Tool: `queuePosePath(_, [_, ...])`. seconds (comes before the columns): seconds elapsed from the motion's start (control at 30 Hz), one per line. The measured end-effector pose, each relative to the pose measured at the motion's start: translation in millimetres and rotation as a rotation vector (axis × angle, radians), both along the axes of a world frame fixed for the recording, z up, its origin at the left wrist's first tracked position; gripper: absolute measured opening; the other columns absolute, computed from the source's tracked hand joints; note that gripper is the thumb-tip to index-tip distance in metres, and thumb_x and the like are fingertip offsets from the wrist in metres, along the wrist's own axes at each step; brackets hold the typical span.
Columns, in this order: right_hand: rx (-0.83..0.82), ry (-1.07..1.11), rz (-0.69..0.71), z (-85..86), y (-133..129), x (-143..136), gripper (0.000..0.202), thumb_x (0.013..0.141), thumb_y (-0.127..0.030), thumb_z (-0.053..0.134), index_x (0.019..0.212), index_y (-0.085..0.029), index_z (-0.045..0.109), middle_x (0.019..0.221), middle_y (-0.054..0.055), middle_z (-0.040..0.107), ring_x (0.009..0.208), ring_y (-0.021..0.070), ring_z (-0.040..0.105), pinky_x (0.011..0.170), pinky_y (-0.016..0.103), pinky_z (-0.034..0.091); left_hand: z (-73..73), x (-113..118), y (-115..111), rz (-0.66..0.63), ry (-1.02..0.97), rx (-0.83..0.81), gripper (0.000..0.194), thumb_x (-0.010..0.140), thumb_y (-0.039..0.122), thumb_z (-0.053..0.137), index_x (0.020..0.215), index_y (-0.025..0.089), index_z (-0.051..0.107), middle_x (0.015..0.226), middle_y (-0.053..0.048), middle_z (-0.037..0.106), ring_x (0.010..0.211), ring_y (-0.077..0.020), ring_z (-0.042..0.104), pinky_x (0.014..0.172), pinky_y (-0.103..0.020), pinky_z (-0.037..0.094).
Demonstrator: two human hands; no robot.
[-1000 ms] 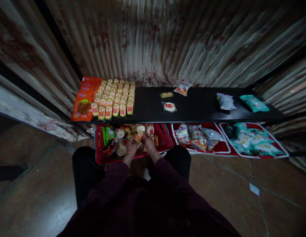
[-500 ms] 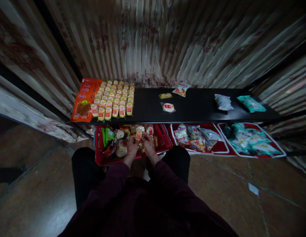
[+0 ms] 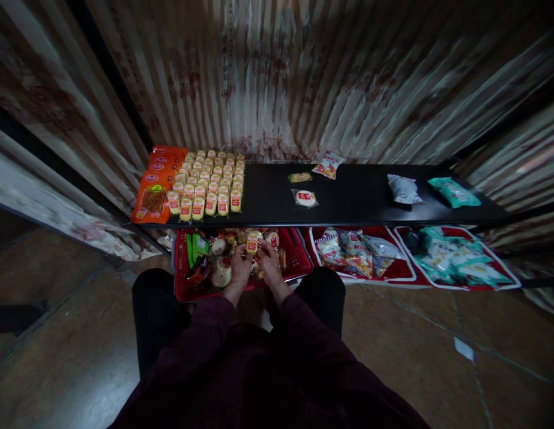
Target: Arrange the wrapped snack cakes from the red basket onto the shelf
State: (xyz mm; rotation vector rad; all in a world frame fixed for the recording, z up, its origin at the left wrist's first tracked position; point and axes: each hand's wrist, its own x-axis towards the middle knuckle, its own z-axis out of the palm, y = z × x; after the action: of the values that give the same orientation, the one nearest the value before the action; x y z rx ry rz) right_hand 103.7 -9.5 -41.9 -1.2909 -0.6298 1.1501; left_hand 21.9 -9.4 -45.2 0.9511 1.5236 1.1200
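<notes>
Over the left red basket, my left hand and my right hand hold one small yellow wrapped snack between their fingertips. The basket holds mixed packets, among them a green packet and a round pale item. On the left part of the black shelf, rows of similar yellow snacks stand close together beside orange packages. Further right on the shelf lie a flat yellow packet and a round white packet.
A red and white bag, a silvery bag and a teal bag lie on the shelf. Below are a middle basket of bags and a right basket of teal bags. A striped curtain hangs behind.
The whole view has shifted slightly, so the shelf and baskets appear a little lower. Both hands still hold the same snack over the left basket.
</notes>
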Motion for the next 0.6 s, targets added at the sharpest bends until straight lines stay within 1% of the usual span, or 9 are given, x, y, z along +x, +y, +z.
queuePosePath(0.13, [0.036, 0.001, 0.009, 6.0, 0.2, -0.7, 0.037, 0.066, -0.021, 0.060, 0.102, -0.022, 0.065, 0.100, 0.003, 0.069, 0.095, 0.0173, 0.061, 0.085, 0.029, 0.049, 5.4, -0.9, -0.7, -0.011, 0.009, 0.028, 0.026, 0.074, 0.012, 0.055, 0.098, 0.019, 0.059, 0.085, -0.003, 0.065, 0.078, -0.0141, 0.061, 0.079, -0.029, 0.049])
queuePosePath(0.23, [0.084, 0.003, 0.024, 7.6, 1.8, -0.9, 0.038, 0.066, -0.024, 0.061, 0.104, -0.022, 0.064, 0.102, 0.004, 0.069, 0.096, 0.0178, 0.061, 0.088, 0.031, 0.049, 9.5, -1.2, 0.0, -0.007, 0.029, 0.076, 0.025, 0.075, 0.014, 0.055, 0.099, 0.019, 0.060, 0.091, -0.004, 0.066, 0.079, -0.0141, 0.061, 0.082, -0.030, 0.048])
queuePosePath(0.3, [0.123, 0.008, 0.019, 7.1, 3.9, -1.4, 0.037, 0.066, -0.027, 0.062, 0.103, -0.021, 0.065, 0.101, 0.004, 0.069, 0.094, 0.0183, 0.062, 0.088, 0.033, 0.049, 12.9, -1.2, 1.2, -0.010, 0.036, 0.099, 0.024, 0.076, 0.015, 0.055, 0.099, 0.019, 0.061, 0.095, -0.005, 0.066, 0.082, -0.0146, 0.061, 0.084, -0.031, 0.048])
queuePosePath(0.43, [0.176, 0.001, 0.008, 5.9, 8.6, -2.1, 0.033, 0.067, -0.029, 0.063, 0.098, -0.021, 0.065, 0.102, 0.004, 0.069, 0.093, 0.0190, 0.062, 0.089, 0.036, 0.049, 20.7, -1.1, 4.7, -0.019, 0.045, 0.097, 0.023, 0.077, 0.017, 0.055, 0.099, 0.019, 0.062, 0.103, -0.008, 0.066, 0.091, -0.0177, 0.061, 0.086, -0.032, 0.047])
queuePosePath(0.6, [0.195, -0.044, 0.020, 9.1, 11.0, -1.8, 0.030, 0.070, -0.030, 0.061, 0.098, -0.021, 0.065, 0.106, 0.005, 0.068, 0.099, 0.0193, 0.061, 0.093, 0.038, 0.047, 26.5, -0.4, 8.2, -0.002, 0.036, 0.123, 0.023, 0.074, 0.017, 0.059, 0.097, 0.020, 0.063, 0.104, -0.008, 0.067, 0.099, -0.0201, 0.060, 0.095, -0.035, 0.042])
